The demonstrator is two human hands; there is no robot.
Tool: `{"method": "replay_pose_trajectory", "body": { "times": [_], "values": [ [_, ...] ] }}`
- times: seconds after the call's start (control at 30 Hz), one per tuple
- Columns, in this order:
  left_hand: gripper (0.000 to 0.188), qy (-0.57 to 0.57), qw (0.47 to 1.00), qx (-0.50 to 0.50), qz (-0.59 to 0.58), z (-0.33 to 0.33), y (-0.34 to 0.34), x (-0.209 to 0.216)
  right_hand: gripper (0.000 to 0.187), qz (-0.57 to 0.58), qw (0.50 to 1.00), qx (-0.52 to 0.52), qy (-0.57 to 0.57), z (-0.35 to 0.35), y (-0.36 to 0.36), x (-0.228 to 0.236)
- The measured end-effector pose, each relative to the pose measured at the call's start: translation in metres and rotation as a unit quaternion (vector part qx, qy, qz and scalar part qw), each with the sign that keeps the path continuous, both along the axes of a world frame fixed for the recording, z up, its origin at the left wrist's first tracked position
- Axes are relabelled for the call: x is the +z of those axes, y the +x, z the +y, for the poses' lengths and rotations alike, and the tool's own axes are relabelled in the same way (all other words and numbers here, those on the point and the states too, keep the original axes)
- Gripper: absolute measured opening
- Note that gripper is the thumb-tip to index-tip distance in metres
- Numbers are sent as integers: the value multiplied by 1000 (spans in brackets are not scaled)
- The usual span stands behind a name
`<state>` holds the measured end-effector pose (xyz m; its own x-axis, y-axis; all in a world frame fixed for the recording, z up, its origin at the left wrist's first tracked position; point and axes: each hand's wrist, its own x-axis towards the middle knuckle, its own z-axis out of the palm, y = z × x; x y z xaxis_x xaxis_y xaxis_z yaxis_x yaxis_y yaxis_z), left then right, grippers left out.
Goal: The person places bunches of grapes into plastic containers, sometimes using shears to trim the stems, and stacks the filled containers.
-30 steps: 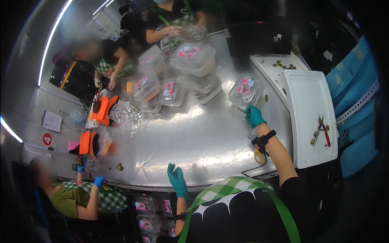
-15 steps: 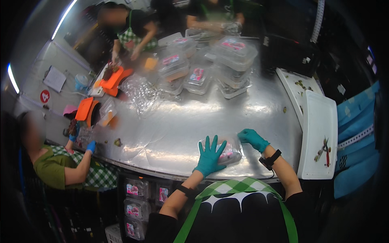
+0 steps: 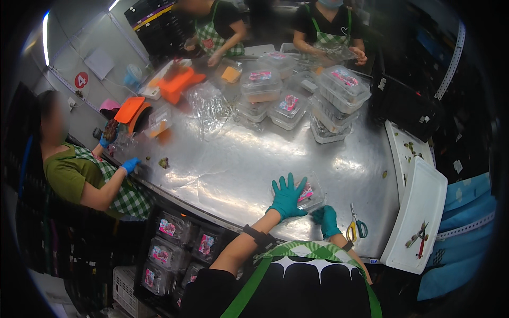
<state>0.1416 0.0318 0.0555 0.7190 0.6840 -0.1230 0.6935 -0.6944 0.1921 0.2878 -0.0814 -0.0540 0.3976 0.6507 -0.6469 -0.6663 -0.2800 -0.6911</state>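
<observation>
Clear box (image 3: 315, 195) sits beneath the left hand (image 3: 288, 198), fingers spread wide across its top, right hand (image 3: 326, 219) half-curled by its near corner, hold impossible to tell.

Clear box (image 3: 316, 192): I see it came closer.
Left hand (image 3: 287, 200): now on top.
Right hand (image 3: 328, 220): moved to its near corner.

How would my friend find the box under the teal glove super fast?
Find the big shiny metal table. Near its front edge, left of the yellow-and-teal scissors, sits a clear plastic box with a pink label. Unlike the stacked boxes farther back, this one has the person's left hand spread on it.
</observation>
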Motion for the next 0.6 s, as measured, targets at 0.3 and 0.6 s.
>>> {"method": "replay_pose_trajectory", "body": {
  "times": [0.3,0.6],
  "values": [
    [115,10,1000,13,6,-2,6,1,18,-85,984,154,15,-1,-13,11],
    [110,24,999,41,11,-6,12,-3,39,-235,969,47,56,23,-28,-3]
  ]
}}
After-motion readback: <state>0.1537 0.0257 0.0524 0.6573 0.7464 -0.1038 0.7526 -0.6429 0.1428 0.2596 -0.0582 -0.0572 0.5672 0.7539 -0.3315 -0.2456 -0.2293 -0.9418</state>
